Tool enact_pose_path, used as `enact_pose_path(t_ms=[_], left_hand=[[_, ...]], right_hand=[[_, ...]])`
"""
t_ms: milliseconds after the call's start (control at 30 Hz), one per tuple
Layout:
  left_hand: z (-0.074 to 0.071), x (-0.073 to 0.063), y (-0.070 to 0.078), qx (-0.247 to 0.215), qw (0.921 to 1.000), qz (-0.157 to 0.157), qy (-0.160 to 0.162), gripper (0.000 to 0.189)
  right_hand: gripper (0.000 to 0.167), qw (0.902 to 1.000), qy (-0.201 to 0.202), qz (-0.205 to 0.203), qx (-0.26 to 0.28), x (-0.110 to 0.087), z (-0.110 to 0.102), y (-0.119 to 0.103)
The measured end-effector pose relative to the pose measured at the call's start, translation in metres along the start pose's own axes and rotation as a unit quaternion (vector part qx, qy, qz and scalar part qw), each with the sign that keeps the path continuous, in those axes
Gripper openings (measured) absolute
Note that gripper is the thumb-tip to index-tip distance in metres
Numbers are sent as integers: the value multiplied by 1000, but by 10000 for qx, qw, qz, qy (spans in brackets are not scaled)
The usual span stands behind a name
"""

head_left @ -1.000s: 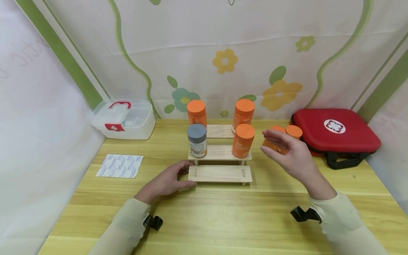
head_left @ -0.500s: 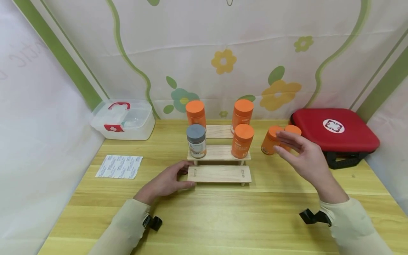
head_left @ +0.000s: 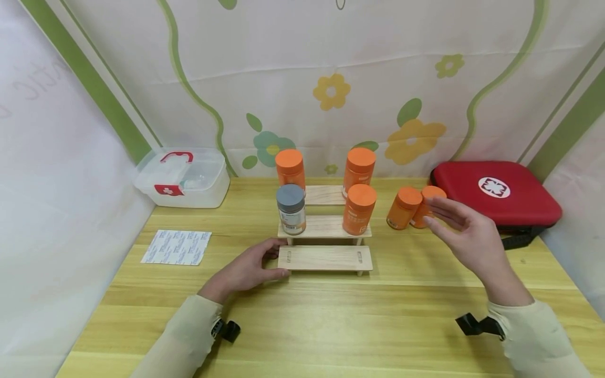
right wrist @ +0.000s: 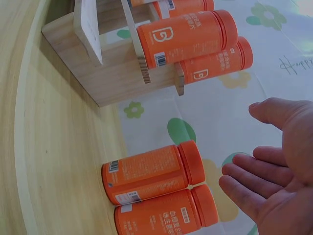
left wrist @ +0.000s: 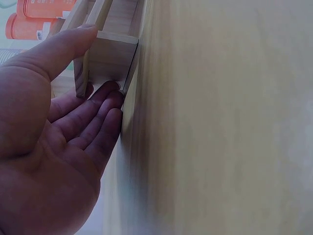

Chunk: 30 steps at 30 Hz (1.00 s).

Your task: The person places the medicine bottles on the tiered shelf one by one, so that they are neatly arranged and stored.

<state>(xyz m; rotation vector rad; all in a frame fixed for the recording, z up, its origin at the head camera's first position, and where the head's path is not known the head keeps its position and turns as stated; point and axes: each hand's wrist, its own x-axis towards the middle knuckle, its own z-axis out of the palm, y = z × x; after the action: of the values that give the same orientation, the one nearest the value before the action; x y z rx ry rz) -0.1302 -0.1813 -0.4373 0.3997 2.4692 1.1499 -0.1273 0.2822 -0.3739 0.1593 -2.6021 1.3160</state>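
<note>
The left hand (head_left: 243, 269), thumb and fingers apart, touches the pale wooden three-tier rack (head_left: 326, 257) at its nine-o'clock end. The right hand (head_left: 472, 241), thumb apart from fingers, hangs at four o'clock from two orange cylindrical bottles (head_left: 402, 212) standing on the wood-grain desk (head_left: 340, 325).

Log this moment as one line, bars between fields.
left hand: holds left end of wooden rack | right hand: empty, near two orange jars on table | rack bears: three orange jars, one grey-lidded jar
</note>
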Motion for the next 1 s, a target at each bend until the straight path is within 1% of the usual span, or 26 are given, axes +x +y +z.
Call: enact_pose_path(t_ms=[200,400,700,1000], left_hand=[[0,0,0,-4,10000,-33,2,68],[0,0,0,-10,10000,-53,-2,68],[0,0,0,-55,10000,-31,-17,69],[0,0,1,-62,10000,-49,-12,69]], right_hand=[[54,9999,97,78,74,0,-4,5],[57,9992,170,367,-59,0,-9,10],[66,9970,132,731,-218,2,-17,23],[69,9952,58,949,-234,8,-18,37]])
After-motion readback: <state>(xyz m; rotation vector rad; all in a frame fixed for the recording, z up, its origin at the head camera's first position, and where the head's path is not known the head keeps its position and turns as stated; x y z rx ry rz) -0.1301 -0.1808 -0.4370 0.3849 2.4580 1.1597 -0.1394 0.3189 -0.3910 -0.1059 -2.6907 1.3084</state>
